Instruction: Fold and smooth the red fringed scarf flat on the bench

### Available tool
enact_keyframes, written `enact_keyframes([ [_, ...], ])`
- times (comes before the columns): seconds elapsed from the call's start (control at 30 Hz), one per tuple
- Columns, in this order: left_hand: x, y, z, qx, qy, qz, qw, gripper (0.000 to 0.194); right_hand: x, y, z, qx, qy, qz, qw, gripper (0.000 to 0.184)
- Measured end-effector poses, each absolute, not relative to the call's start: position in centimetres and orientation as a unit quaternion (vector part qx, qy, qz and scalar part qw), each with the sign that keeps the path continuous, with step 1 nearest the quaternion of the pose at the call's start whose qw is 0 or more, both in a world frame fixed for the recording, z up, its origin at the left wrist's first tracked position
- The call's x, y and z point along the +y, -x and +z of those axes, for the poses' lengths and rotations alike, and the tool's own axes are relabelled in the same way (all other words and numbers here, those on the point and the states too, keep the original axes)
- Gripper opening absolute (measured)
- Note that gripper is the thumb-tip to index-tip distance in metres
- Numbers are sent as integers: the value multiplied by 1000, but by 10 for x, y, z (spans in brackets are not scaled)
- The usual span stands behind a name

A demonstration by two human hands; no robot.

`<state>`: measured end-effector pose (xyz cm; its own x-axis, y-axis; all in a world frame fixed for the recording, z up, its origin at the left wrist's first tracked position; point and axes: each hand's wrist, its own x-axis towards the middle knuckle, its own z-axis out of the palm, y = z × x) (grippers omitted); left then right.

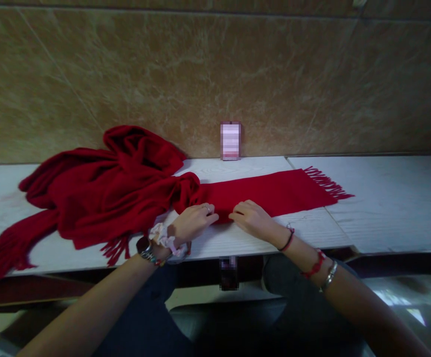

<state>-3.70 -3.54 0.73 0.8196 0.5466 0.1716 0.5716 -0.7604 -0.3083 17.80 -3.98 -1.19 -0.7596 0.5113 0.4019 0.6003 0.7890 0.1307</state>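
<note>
A long red scarf (275, 191) lies on a white table (386, 198). Its right part is spread flat, with a fringe at the far right end. Its left part is bunched in a heap (107, 193) and trails off the table's front left edge. My left hand (193, 220) pinches the near edge of the flat part beside the heap, fingers closed on the cloth. My right hand (250, 218) rests just to the right, fingers curled onto the same edge. Both wrists wear bracelets; the left one has a watch and a scrunchie too.
A small pink blurred card (230, 141) stands against the brown marble wall at the back of the table. A seam runs across the tabletop to the right of the scarf. My dark-trousered knees are under the table's front edge.
</note>
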Motion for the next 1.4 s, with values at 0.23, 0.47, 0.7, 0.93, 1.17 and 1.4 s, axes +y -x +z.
enact_keyframes([
  [0.23,-35,40,12,-328,927,-53,175,20,-41,-178,-9,-912,323,-145,208,18],
  [0.47,-35,44,11,-320,941,23,111,19,-39,-181,-15,-941,290,-111,136,16],
  [0.7,-41,39,25,-307,939,21,155,16,-40,-181,-13,-931,281,-131,193,18],
  [0.93,-38,37,31,-365,909,-64,191,19,-42,-181,-11,-886,328,-155,289,25],
  [1.17,-44,29,16,-373,915,-49,147,23,-45,-178,-12,-922,299,-144,200,22],
  [1.4,-48,35,6,-375,926,26,33,34,-43,-181,-15,-940,303,-73,140,17],
])
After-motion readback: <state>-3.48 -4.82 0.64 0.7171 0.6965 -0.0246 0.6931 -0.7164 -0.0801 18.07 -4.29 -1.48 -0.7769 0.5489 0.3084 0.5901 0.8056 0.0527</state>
